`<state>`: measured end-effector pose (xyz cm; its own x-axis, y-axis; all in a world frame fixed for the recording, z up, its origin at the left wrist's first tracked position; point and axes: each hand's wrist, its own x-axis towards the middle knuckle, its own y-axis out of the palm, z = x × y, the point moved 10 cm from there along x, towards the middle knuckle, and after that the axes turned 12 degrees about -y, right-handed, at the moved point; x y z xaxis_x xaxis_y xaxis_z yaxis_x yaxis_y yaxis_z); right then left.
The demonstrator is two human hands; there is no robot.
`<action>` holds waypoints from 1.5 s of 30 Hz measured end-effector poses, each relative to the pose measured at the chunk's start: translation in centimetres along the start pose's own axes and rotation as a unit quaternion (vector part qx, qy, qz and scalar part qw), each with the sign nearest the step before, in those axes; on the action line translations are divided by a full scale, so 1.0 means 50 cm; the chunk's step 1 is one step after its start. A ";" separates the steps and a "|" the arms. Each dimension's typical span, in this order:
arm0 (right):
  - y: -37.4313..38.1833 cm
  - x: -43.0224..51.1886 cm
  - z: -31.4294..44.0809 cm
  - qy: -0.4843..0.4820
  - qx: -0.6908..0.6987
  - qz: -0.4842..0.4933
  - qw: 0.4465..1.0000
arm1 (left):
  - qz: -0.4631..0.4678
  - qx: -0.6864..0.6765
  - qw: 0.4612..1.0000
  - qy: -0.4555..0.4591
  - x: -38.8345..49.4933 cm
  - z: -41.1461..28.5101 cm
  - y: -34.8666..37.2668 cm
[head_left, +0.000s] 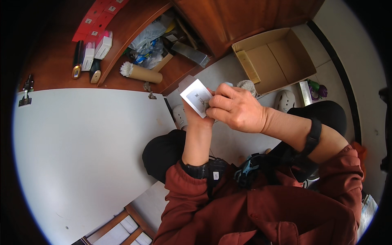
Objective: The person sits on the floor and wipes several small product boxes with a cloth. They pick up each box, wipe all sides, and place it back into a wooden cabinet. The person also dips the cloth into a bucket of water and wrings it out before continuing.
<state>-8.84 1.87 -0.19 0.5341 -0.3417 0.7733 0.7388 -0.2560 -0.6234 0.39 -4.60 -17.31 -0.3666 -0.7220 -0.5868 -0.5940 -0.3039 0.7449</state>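
A small white box [195, 97] with an end flap standing up is held in front of me, above the floor between my knees. My left hand [198, 116] is wrapped round it from below, its fingers mostly hidden behind the box. My right hand [237, 107] has its fingertips on the near right edge of the same box, where a sticker or print bears writing. Whether those fingertips pinch the flap or the sticker cannot be told.
An open cardboard box [275, 61] stands on the floor ahead. On the wooden cabinet shelf are a cardboard tube [145, 73], plastic bags [150, 46], small white boxes [103, 47] and red boxes [101, 21]. A white cabinet door [92, 153] lies open at the left.
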 end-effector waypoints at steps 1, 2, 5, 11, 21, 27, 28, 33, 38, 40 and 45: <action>-0.009 -0.002 -0.011 0.017 0.001 -0.010 1.000 | -0.012 -0.026 1.000 -0.008 0.000 0.000 -0.002; -0.016 -0.002 -0.024 0.036 0.001 -0.014 0.999 | -0.014 -0.051 0.998 -0.030 -0.001 0.004 0.002; -0.039 0.003 -0.060 0.106 0.017 -0.040 0.993 | 0.017 -0.114 0.990 -0.086 -0.006 0.015 0.030; -0.052 0.028 -0.082 0.141 0.024 -0.108 0.984 | 0.033 -0.003 0.999 -0.043 -0.021 0.033 0.078; -0.009 0.033 -0.038 0.105 -0.019 -0.024 0.994 | 0.187 0.033 0.980 -0.064 0.011 0.064 0.025; -0.008 0.033 -0.015 0.060 -0.023 -0.009 0.998 | 0.279 0.003 0.955 -0.101 -0.016 0.062 0.066; -0.009 0.033 -0.024 0.069 -0.036 -0.009 0.997 | 0.145 0.024 0.987 -0.072 0.000 0.055 0.034; -0.021 0.007 -0.107 0.199 0.008 -0.042 0.979 | -0.014 0.037 0.999 -0.026 -0.012 0.052 0.050; -0.026 -0.023 -0.124 0.253 0.096 -0.089 0.959 | 0.007 0.037 0.999 -0.035 -0.024 0.045 0.070; -0.024 -0.027 -0.117 0.250 0.135 -0.110 0.952 | -0.015 -0.022 0.998 -0.060 -0.024 0.047 0.055; 0.001 -0.042 -0.123 0.314 0.228 -0.103 0.916 | -0.027 -0.006 0.999 -0.044 -0.012 0.026 0.047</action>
<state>-12.47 -3.00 -2.56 0.1278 -0.8179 0.5610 0.9689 -0.0179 -0.2468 -1.70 -4.06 -15.61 -0.3959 -0.6475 -0.6511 -0.6065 -0.3480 0.7149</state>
